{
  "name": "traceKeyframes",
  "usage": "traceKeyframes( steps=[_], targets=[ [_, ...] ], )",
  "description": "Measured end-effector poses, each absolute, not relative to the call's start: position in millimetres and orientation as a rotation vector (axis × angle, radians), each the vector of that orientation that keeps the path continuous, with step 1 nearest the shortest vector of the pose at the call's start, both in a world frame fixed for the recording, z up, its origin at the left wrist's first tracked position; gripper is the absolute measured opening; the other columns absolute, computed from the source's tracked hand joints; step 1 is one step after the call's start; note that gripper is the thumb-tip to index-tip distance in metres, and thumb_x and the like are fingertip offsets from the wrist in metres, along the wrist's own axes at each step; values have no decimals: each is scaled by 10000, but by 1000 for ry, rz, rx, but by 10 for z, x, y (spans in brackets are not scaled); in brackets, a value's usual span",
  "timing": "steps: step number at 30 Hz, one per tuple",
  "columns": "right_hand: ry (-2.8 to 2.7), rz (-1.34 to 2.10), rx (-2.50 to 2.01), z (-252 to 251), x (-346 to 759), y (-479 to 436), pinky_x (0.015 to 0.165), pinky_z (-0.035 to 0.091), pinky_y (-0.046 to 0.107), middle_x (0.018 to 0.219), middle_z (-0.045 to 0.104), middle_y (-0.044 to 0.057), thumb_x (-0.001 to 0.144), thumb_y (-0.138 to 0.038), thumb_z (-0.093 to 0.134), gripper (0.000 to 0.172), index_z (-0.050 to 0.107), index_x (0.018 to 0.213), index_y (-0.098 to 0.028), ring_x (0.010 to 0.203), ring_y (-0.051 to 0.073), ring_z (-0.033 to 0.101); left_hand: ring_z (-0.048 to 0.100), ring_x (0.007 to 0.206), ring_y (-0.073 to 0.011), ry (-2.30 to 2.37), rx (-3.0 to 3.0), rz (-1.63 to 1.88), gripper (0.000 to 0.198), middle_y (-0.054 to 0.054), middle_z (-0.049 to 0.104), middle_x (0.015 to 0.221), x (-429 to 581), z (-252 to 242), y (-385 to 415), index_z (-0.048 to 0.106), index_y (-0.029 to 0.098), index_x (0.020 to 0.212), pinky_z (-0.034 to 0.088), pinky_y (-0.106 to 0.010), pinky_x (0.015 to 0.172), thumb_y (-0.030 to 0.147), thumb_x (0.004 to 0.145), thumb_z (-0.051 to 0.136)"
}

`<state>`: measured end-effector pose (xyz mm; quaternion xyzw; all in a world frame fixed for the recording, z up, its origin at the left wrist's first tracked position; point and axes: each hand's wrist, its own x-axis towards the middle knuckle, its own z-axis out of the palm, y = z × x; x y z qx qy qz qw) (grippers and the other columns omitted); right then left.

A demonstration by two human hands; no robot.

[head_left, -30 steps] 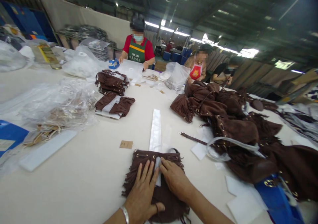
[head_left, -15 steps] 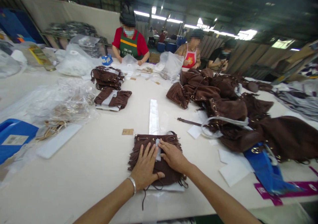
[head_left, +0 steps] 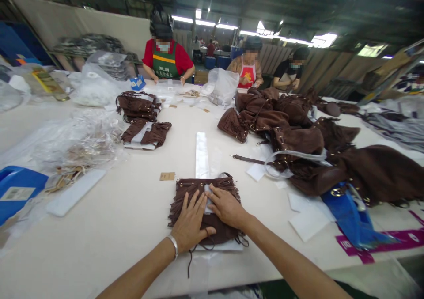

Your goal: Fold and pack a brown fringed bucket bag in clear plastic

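Note:
A dark brown fringed bag (head_left: 221, 233) lies flat in front of me on a white sheet whose edge shows below it. My left hand (head_left: 191, 221) rests open on the bag's left half, fingers spread. On the upper middle, my right hand (head_left: 227, 205) lies with its fingers stretched over a small greyish wrap (head_left: 208, 208), partly hidden under the fingers. A thin cord trails from the bag's lower left. Beyond the bag extends a white strip (head_left: 201, 153). A brown tag (head_left: 167, 176) is to its left.
Folded bags (head_left: 147, 133) stand at the back left, near clear plastic bags (head_left: 89, 135) and a blue container (head_left: 20, 186). Heaped brown bags (head_left: 294, 140) cover the right side, beside white sheets (head_left: 311, 221). Several people work across the table (head_left: 109, 246).
My view has shifted slightly. Both hands stay on the bag, with the right fingers a little further left over the wrap. The person opposite has spread a plastic bag flatter.

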<state>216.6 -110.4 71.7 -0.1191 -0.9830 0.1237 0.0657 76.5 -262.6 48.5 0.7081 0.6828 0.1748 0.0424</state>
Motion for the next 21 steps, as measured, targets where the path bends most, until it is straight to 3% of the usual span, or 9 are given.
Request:
traceKeyframes(
  steps=[5, 10, 13, 16, 19, 21],
  targets=[
    [-2954, 319, -328, 630, 2175, -1090, 1065, 401, 457, 1494, 370, 174, 962, -327, 448, 471, 434, 1402, -157, 1343, 289, 403, 152, 1450, -281, 1960, 2227, 522, 482, -83, 298, 1540, 805, 583, -2949, 347, 233, 1432, 223, -598, 1163, 276, 958, 426],
    [-2941, 277, -328, 569, 2206, -1092, 1055, 408, 462, 1496, 369, 170, 979, -358, 418, 468, 436, 1403, -161, 1334, 295, 413, 185, 1443, -230, 1899, 2197, 563, 441, -75, 373, 1496, 734, 687, -3505, 554, 190, 1180, 293, -536, 1163, 0, 840, 347],
    [-2958, 257, -319, 570, 2216, -1092, 1053, 409, 464, 1493, 368, 182, 986, -371, 397, 477, 439, 1402, -143, 1331, 305, 415, 326, 1388, -219, 1972, 2182, 440, 424, -100, 444, 1445, 467, 734, -3952, 595, 181, 1086, 318, -508, 1158, -26, 809, 351],
    [-2945, 272, -313, 572, 2225, -1089, 1060, 400, 465, 1492, 367, 185, 989, -374, 386, 474, 446, 1397, -141, 1329, 305, 418, 473, 1291, -237, 2069, 2091, 151, 435, -99, 525, 1379, 131, 862, -4342, 604, 213, 1142, 356, -540, 1125, 11, 806, 415],
    [-2930, 294, -312, 565, 2234, -1089, 1064, 394, 462, 1492, 370, 180, 989, -378, 388, 471, 445, 1398, -151, 1325, 300, 424, 635, 1077, -266, 2209, 1989, -25, 324, -119, 661, 1178, 38, 1111, -4352, 654, 203, 1059, 502, -541, 981, 95, 885, 403],
    [-2929, 291, -313, 561, 2239, -1093, 1065, 391, 461, 1495, 367, 177, 989, -379, 386, 474, 436, 1404, -154, 1330, 298, 418, 660, 995, -270, 2321, 2006, 81, 289, -142, 682, 1099, 220, 1271, -4100, 637, 165, 1101, 563, -489, 887, 183, 939, 398]
  ],
)
